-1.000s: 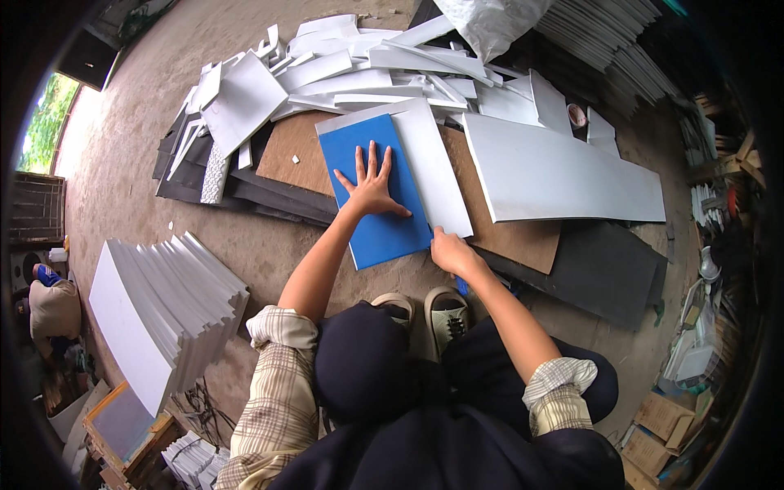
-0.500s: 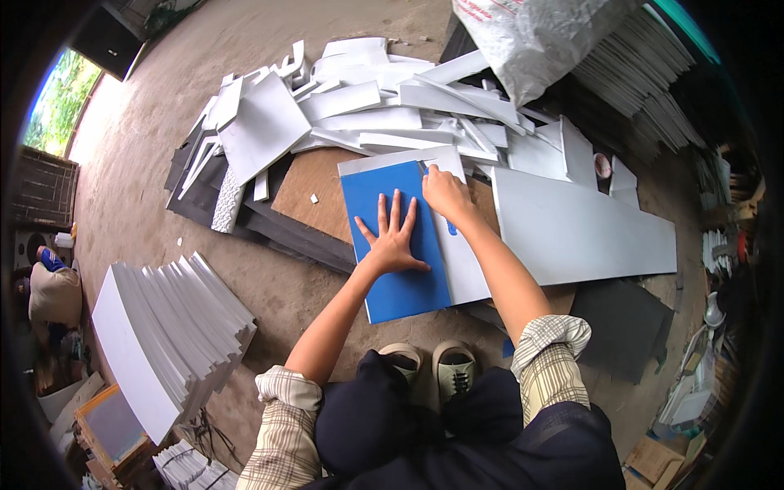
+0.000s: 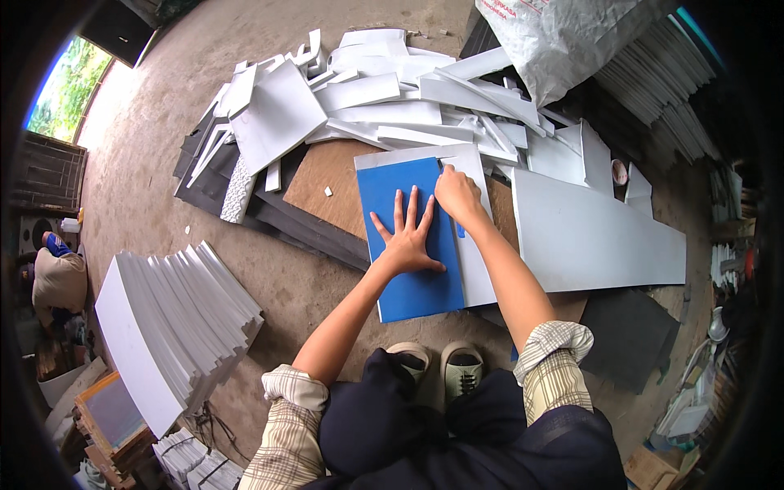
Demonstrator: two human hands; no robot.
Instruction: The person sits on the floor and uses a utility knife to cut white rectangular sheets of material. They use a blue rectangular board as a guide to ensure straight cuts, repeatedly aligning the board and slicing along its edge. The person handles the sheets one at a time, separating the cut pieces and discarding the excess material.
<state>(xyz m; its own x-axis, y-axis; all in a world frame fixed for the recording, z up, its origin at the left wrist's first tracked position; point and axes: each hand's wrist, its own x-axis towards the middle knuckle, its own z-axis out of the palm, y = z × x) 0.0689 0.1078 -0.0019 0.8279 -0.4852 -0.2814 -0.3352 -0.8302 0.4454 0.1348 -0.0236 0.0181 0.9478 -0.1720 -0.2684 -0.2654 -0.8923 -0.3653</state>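
Observation:
My left hand [image 3: 408, 245] lies flat with spread fingers on a blue rectangular board [image 3: 425, 298]. Beneath that board is a white foam sheet [image 3: 482, 282], showing along its top and right side. My right hand [image 3: 459, 196] is closed at the board's upper right edge, around a slim blue-handled cutter [image 3: 461, 232]. Most of the cutter is hidden by the fingers, and its blade cannot be made out.
White foam offcuts [image 3: 359, 94] are heaped beyond the brown board [image 3: 327, 192]. A large white sheet [image 3: 600, 237] lies to the right. Stacked white sheets [image 3: 175, 327] stand at left. A white sack [image 3: 555, 49] is at the far right, above a tape roll [image 3: 619, 172].
The whole view has shifted slightly, so things appear farther right. Both hands keep nearly the same places on the blue board and at its edge.

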